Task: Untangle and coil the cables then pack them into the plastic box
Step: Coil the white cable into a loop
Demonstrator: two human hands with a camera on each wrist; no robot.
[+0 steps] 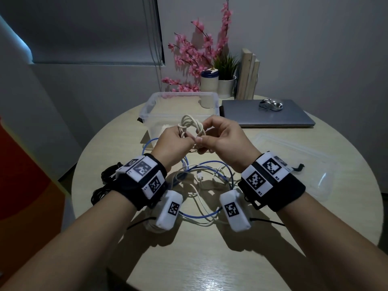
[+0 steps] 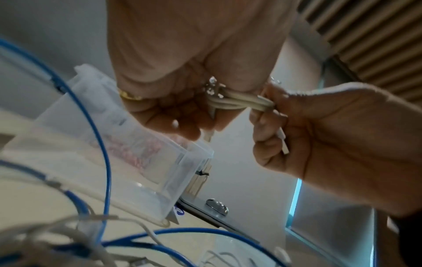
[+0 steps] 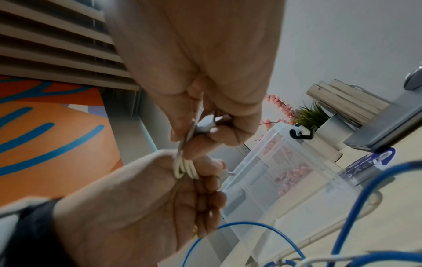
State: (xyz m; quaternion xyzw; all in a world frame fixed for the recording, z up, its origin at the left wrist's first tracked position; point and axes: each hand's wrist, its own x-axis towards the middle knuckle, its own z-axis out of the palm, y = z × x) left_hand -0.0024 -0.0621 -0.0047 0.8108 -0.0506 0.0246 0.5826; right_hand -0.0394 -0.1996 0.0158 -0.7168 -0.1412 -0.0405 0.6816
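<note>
A white cable (image 1: 191, 123) wound into a small coil is held up above the table, in front of the clear plastic box (image 1: 156, 103). My left hand (image 1: 178, 137) grips the coil's bundled strands (image 2: 239, 104). My right hand (image 1: 206, 134) pinches the same cable right beside it, with the connector end (image 3: 211, 124) between thumb and fingers. In the right wrist view the wrapped strands (image 3: 185, 168) sit against my left hand (image 3: 160, 195). Blue and white cables (image 1: 202, 185) lie tangled on the table under my wrists.
The box's clear lid (image 1: 298, 158) lies on the table at the right. A closed grey laptop (image 1: 294, 116) with a silver mouse (image 1: 270, 104) sits behind it. A black cable (image 1: 106, 179) bunches at the left edge. Pots with pink flowers (image 1: 196, 53) stand at the back.
</note>
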